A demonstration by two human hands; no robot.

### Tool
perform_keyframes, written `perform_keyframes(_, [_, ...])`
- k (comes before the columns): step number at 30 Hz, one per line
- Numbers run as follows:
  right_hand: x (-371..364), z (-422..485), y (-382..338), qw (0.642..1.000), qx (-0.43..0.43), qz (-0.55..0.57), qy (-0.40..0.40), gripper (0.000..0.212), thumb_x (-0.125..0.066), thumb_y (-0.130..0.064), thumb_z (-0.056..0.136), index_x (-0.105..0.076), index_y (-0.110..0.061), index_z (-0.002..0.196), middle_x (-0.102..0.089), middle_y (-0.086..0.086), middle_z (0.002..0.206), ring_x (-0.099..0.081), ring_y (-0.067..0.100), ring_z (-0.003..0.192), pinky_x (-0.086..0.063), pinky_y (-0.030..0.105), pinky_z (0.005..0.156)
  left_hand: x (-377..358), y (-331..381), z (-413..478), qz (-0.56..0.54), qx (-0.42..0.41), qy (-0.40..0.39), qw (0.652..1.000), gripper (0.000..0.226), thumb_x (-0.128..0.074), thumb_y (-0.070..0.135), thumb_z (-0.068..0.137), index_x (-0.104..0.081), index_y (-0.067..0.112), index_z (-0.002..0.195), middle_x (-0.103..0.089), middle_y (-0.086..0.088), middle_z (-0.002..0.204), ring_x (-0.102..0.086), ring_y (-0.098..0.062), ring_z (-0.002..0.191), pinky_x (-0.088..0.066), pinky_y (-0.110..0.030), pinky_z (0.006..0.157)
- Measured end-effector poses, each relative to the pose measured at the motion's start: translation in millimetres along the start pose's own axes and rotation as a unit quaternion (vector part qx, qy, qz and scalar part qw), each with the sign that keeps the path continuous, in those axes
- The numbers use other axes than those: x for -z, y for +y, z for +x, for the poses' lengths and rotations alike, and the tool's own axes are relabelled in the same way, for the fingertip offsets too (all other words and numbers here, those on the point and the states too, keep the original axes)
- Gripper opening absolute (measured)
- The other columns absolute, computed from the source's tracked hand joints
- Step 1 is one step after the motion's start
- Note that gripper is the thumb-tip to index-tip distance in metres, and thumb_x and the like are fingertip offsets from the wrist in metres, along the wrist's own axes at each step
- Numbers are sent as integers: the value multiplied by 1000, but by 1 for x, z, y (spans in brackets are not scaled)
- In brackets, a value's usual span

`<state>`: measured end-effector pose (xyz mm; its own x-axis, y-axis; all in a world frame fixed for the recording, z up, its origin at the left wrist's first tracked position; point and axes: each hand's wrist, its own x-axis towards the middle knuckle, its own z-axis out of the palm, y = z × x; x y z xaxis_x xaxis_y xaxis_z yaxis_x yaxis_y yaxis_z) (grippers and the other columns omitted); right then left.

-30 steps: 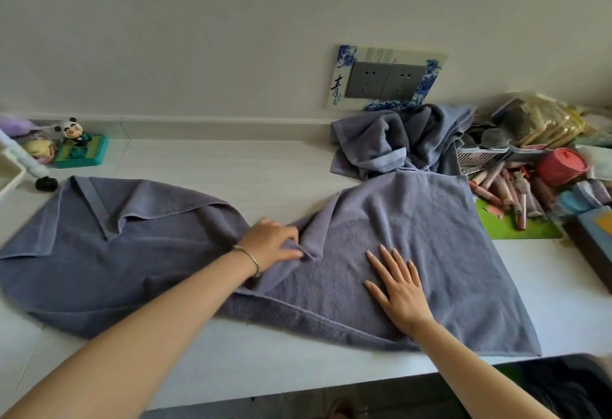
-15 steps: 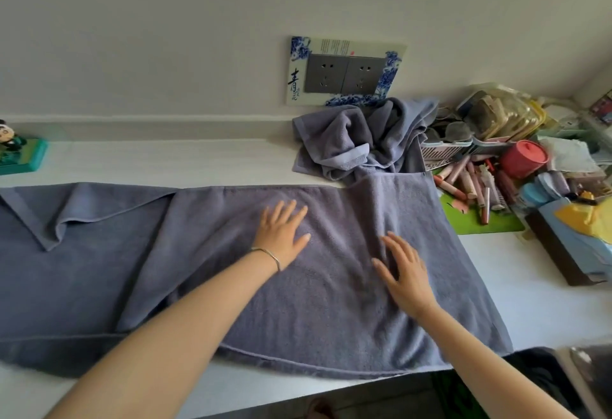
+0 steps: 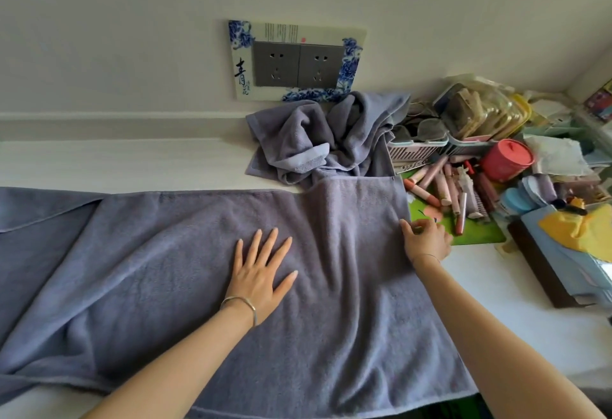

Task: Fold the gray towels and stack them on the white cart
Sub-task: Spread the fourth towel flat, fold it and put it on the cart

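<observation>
A large gray towel (image 3: 185,279) lies spread across the white table (image 3: 132,163), its near edge hanging over the front. My left hand (image 3: 261,273) presses flat on the towel's middle with fingers straight. At the towel's right edge, my right hand (image 3: 425,236) has its fingers curled and pinches the edge. A second gray towel (image 3: 324,140) sits crumpled against the wall behind. The white cart is not in view.
Several pink tubes (image 3: 440,186) lie on a green mat (image 3: 477,236) beside my right hand. Behind them stand a red cup (image 3: 506,160), baskets (image 3: 420,150) and packets. A dark box (image 3: 543,273) with blue and yellow items sits at the right. A wall socket (image 3: 298,64) is above.
My right hand slid from the towel's surface to its right edge and took hold there. My left hand stays flat on the towel, which now lies smoother. The view has shifted right.
</observation>
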<state>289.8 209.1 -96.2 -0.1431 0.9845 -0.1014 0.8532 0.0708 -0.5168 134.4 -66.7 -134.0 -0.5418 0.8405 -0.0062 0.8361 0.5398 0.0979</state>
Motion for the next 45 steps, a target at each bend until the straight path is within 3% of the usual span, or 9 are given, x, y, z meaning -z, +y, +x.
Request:
perform_keyframes(4, [13, 10, 10, 992, 71, 104, 9, 19, -51, -26, 95, -49, -7, 97, -60, 15, 89, -58, 37, 87, -35, 34, 66, -2, 13, 1, -5, 9, 2, 1000, 65, -6, 61, 93, -30, 28, 144, -34, -5, 150, -26, -30, 137, -16, -54, 106])
perform_keyframes(8, [57, 42, 28, 986, 126, 43, 100, 25, -50, -27, 95, -50, -6, 108, -65, 23, 94, -59, 42, 84, -36, 34, 64, 1, 46, 13, -19, 27, -11, 999, 66, -4, 59, 93, -31, 27, 144, -36, -5, 149, -36, -33, 135, -17, -55, 106])
perform_keyframes(14, [81, 81, 43, 988, 93, -31, 118, 22, -51, -27, 94, -50, -7, 104, -62, 22, 102, -57, 41, 95, -42, 42, 73, 1, 110, 39, -38, 40, -10, 998, 60, -25, 56, 89, -40, 29, 140, -40, -5, 146, -38, -34, 134, -14, -56, 106])
perform_keyframes(18, [56, 55, 42, 974, 181, -56, 124, 38, -53, -23, 92, -51, -6, 126, -46, 16, 137, -39, 34, 128, -29, 46, 107, -1, 118, 48, -33, 50, 1, 998, 60, -28, 55, 87, -45, 27, 137, -45, -6, 143, -41, -35, 131, -13, -57, 105])
perform_keyframes(23, [3, -40, 21, 947, 317, -51, -13, 54, -29, -46, 93, -46, -23, 139, -32, 4, 152, -23, 27, 142, -12, 44, 116, 2, 120, 45, -43, 51, -12, 998, 58, -30, 52, 87, -48, 26, 135, -47, -7, 142, -43, -35, 130, -15, -56, 106])
perform_keyframes(27, [-17, -68, 30, 926, 337, -141, -96, 66, -6, -58, 89, -18, -34, 149, -10, -6, 158, -1, 18, 147, 5, 39, 118, 7, 113, 43, -91, 46, -28, 994, 62, -18, 50, 88, -34, 26, 143, -36, -4, 149, -34, -28, 137, -17, -50, 113])
perform_keyframes(31, [-11, -63, 40, 930, 310, -179, -87, 71, -2, -63, 85, -14, -36, 149, -8, -4, 159, 1, 17, 147, 5, 39, 118, 10, 84, 28, -133, 9, -15, 991, 66, 5, 58, 81, 7, 37, 143, -3, 5, 158, 1, -17, 146, 7, -35, 115])
perform_keyframes(36, [-11, -84, 19, 939, 291, -164, -87, 77, 1, -63, 82, -14, -30, 150, -5, -3, 159, 3, 20, 147, 10, 37, 117, 23, 7, -7, -119, 55, -3, 991, 67, 1, 57, 83, -1, 33, 145, -10, 1, 157, -4, -20, 146, 2, -41, 116])
perform_keyframes(45, [-96, -229, -124, 900, 405, -67, -148, 72, -1, -57, 86, -22, -29, 148, -8, -2, 159, 1, 20, 147, 13, 34, 114, 48, -155, -91, -61, 172, 1, 983, 79, 3, 58, 79, -13, 26, 149, -11, -1, 157, -6, -25, 145, -3, -45, 116])
